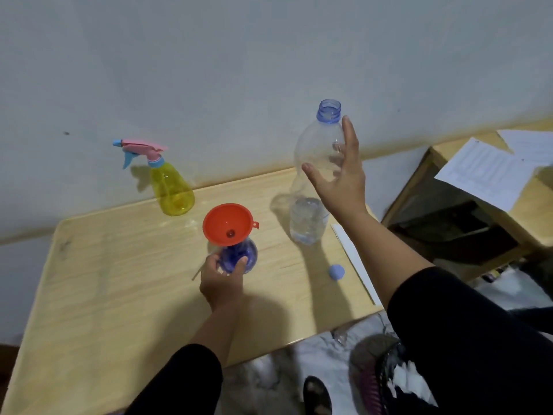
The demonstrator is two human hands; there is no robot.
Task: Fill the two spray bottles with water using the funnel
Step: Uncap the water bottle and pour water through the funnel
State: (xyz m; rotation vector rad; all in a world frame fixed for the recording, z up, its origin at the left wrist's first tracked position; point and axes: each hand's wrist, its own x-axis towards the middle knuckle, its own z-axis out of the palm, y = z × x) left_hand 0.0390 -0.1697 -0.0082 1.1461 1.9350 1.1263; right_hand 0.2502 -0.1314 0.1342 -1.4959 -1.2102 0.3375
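Observation:
An orange funnel (229, 224) sits in the neck of a blue spray bottle (241, 256) at the table's middle. My left hand (220, 280) grips that bottle's near side. A tall clear water bottle (314, 187), uncapped, stands upright to the right with a little water at its bottom. My right hand (341, 175) is spread open right beside it, fingers apart, not closed around it. A yellow spray bottle (173, 188) with a pink and blue trigger head stands at the back left near the wall.
A blue bottle cap (336, 272) lies near the wooden table's (119, 289) right edge, beside a white paper strip (354, 259). A second wooden surface with papers (490, 172) stands to the right. Sandals and clutter lie on the floor below.

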